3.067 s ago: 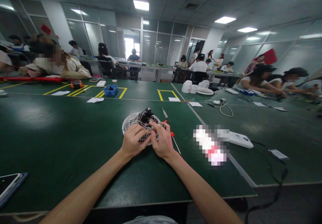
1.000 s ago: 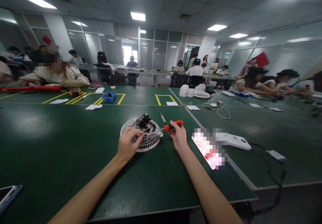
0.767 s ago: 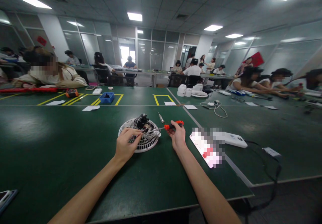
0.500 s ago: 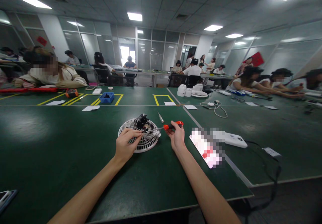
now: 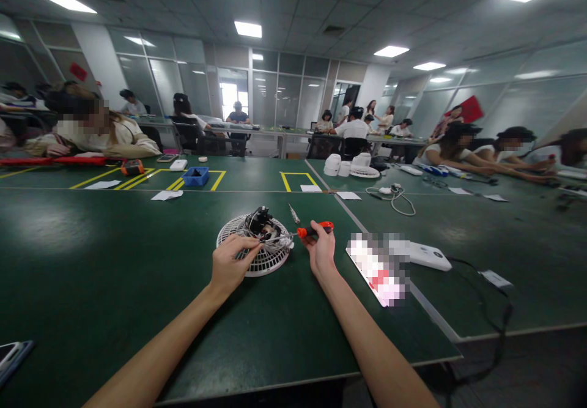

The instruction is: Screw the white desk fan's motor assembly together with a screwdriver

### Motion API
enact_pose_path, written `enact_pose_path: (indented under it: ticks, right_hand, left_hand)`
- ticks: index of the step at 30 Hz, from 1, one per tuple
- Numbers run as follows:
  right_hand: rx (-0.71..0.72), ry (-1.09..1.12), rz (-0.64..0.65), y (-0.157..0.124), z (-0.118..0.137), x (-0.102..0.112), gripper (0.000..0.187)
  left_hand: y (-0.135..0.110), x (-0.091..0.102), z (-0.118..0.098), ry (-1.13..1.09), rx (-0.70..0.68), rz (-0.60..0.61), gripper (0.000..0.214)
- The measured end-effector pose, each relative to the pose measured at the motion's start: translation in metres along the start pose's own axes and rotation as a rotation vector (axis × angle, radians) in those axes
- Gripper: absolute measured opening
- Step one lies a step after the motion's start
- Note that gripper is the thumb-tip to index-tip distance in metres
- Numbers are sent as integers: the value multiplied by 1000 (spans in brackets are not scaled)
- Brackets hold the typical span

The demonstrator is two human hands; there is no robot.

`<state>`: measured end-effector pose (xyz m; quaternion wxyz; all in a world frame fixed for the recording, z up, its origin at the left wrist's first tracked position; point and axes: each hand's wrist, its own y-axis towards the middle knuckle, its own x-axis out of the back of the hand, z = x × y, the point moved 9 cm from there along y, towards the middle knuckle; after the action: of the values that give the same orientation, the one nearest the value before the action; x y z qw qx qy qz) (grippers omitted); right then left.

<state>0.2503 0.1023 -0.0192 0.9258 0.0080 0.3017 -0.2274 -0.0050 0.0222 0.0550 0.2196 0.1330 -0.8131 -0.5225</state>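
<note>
A round white fan grille [image 5: 268,265] lies on the green table, with a black motor assembly [image 5: 259,219] and loose wires on top of it. My left hand [image 5: 233,260] is closed at the near left of the assembly, its fingertips pinching a small part that I cannot make out. In my right hand [image 5: 322,246] is a screwdriver [image 5: 315,230] with a red and black handle, held nearly level. Its shaft points left into the wires and motor parts. Just behind lies a second, slim screwdriver [image 5: 294,214].
A lit phone-like panel [image 5: 367,267], partly blurred out, and a white power bank [image 5: 424,255] with a black cable lie to the right. Further back are a blue bin [image 5: 195,176], white fan parts [image 5: 337,165] and a coiled cable [image 5: 397,197]. Several people sit at surrounding tables.
The view has shifted very slightly. Both hands, the screwdriver and the fan grille stay in nearly the same places.
</note>
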Motion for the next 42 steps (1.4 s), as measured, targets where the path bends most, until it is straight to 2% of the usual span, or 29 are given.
enact_pose_path:
  ticks: [7,13,17,19,27,31,36,38,42]
  right_hand:
    - [24,2,26,-5,1,-5,53]
    - [39,-30,42,-11,3,-10,64]
    - [-6,-5,50,-10,-1,-10,64]
    - [-28,23,49,-8,-3,-10,63]
    - [-77,62,124,-6,-6,-13,52]
    - [-114,82,210,-10,-7,-22,45]
    - [-121,95,231,-13,-7,-25,36]
    - [-110,111,241,-14,-5,-27,39]
    - [-84,119,259,-16,-2,-30,56]
  left_hand:
    - [-2,2,3,-11,24,-23,4]
    - [-3,4,5,22,67,-53,7]
    - [-6,5,6,20,67,-78,38]
    - [-6,4,2,5,29,-68,44]
    - [-2,7,-3,57,-4,-82,20]
    - [-4,10,11,73,97,-126,14]
    - [-4,7,26,61,187,-108,14]
    - [-3,7,25,69,175,-105,13]
    - [0,9,19,89,124,-112,8]
